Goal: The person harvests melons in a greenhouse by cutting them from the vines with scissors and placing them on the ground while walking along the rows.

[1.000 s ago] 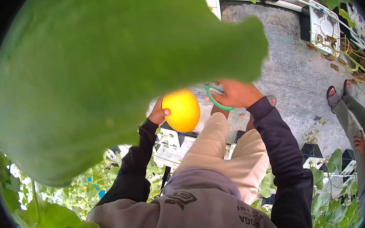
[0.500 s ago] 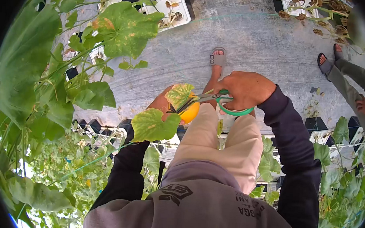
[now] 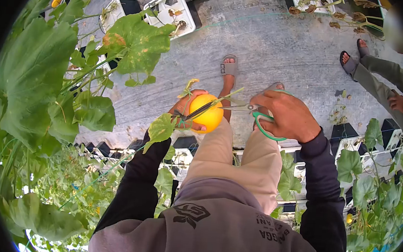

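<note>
A round yellow fruit (image 3: 208, 118) rests in my left hand (image 3: 187, 109), whose fingers wrap round its left side. Dark strips and a thin green stem cross the top of the fruit. A small yellowing leaf (image 3: 161, 128) hangs beside my left wrist. My right hand (image 3: 287, 115) grips scissors (image 3: 263, 116) with green handles. Their blades point left toward the stem and look parted. Whether the blades touch the stem I cannot tell.
Large leaves and vines (image 3: 34, 84) fill the left side. White trays (image 3: 175, 12) stand on the grey floor (image 3: 265, 41) at the top, others behind my legs. A person (image 3: 385, 76) in long trousers and sandals stands at the right.
The big blurred green leaf from the first frame no longer covers the view. Since the middle frame the scissors have drawn back rightward from the fruit, and more of the fruit shows.
</note>
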A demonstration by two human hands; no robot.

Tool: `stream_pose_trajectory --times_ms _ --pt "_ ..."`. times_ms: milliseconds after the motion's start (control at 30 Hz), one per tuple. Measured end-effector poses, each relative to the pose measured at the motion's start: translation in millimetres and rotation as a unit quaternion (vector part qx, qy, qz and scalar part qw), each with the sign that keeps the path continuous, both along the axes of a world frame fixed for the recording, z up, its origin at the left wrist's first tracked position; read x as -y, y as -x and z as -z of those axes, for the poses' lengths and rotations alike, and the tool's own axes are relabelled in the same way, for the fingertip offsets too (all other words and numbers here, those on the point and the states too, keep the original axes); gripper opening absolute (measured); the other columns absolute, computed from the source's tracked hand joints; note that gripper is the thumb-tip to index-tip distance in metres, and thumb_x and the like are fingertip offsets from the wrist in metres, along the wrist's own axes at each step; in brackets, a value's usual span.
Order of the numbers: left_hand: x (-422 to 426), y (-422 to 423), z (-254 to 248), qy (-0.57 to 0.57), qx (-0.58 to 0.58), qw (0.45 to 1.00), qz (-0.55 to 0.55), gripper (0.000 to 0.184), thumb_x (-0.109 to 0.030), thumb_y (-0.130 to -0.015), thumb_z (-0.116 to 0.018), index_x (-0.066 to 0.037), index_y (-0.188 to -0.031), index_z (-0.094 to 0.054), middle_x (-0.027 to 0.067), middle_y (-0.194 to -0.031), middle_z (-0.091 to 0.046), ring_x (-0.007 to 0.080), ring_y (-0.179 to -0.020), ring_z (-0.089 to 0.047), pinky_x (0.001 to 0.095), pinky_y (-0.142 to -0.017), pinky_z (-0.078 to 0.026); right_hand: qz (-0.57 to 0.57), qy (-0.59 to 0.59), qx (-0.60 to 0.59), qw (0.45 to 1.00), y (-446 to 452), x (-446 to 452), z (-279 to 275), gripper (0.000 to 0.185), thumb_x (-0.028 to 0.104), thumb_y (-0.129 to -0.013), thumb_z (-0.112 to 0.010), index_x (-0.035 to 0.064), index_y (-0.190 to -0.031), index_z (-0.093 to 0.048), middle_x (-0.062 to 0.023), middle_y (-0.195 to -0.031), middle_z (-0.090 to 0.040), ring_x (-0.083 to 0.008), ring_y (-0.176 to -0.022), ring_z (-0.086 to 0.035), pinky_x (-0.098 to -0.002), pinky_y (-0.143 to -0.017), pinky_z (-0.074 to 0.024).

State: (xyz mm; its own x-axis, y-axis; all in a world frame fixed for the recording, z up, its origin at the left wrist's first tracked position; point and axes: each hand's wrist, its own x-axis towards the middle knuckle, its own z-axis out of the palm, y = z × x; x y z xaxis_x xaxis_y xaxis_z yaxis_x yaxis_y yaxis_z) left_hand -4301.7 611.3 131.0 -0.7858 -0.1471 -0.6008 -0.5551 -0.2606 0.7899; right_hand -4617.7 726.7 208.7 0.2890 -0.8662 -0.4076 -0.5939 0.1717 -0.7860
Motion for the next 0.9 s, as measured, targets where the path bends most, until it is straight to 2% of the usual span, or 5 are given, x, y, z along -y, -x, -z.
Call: stream_pose_trajectory --times_ms 133,433,700,800,900 --pt "-9.8 7.3 16.9 -0.003 -0.018 1.0 -0.024 0.099 -0.028 -0.051 -0.086 -0.004 -0.127 -0.027 0.0096 -0.122 -0.043 0.0209 -0.114 -0.042 0.0346 -0.097 -0.035 0.054 0.149 -0.079 0.984 -28.3 -11.5 5.8 0.039 0.015 -0.067 -0.065 0.0118 -0.104 -0.054 -0.0073 -0.08 -0.054 -0.026 -0.079 -0.056 -0.0373 -0.067 -0.0463" --pt "-23.2 45.3 44.3 0.052 0.036 0.998 -0.022 0.081 -0.027 -0.06 -0.08 -0.005 -0.124 -0.036 0.0093 -0.113 -0.05 0.0195 -0.106 -0.047 0.0325 -0.092 -0.037 0.109 0.009 -0.109 0.988 -21.9 -19.0 23.1 0.037 0.02 -0.07 -0.065 0.0133 -0.105 -0.054 -0.0091 -0.077 -0.057 -0.0287 -0.071 -0.059 -0.037 -0.057 -0.0481" --pt "-54.9 84.2 246.7 0.044 0.127 0.982 -0.132 0.07 -0.03 -0.06 -0.081 -0.001 -0.112 -0.045 0.0106 -0.103 -0.055 0.0213 -0.099 -0.053 0.0322 -0.088 -0.041 0.296 -0.131 -0.118 0.939 -17.3 -104.2 152.5 0.04 0.027 -0.075 -0.061 0.0126 -0.11 -0.05 -0.0167 -0.092 -0.057 -0.037 -0.08 -0.059 -0.0437 -0.068 -0.0491" --pt "-46.6 112.2 322.1 0.176 0.165 0.968 -0.066 0.07 -0.042 -0.056 -0.08 0.001 -0.101 -0.049 0.0134 -0.096 -0.057 0.0242 -0.093 -0.056 0.0326 -0.082 -0.044 0.348 -0.149 -0.082 0.922 -21.4 -133.9 187.9 0.042 0.028 -0.075 -0.06 0.0123 -0.113 -0.05 -0.0177 -0.094 -0.058 -0.0362 -0.083 -0.059 -0.043 -0.071 -0.0486" --pt "-49.6 130.6 415.8 0.243 0.135 0.95 -0.142 0.068 -0.041 -0.053 -0.082 0.001 -0.095 -0.05 0.0133 -0.089 -0.058 0.026 -0.085 -0.057 0.0356 -0.075 -0.045 0.393 -0.109 -0.058 0.911 -14.3 -157.7 219.2 0.043 0.027 -0.075 -0.061 0.0083 -0.113 -0.051 -0.0188 -0.097 -0.059 -0.0356 -0.085 -0.058 -0.0409 -0.074 -0.0476"
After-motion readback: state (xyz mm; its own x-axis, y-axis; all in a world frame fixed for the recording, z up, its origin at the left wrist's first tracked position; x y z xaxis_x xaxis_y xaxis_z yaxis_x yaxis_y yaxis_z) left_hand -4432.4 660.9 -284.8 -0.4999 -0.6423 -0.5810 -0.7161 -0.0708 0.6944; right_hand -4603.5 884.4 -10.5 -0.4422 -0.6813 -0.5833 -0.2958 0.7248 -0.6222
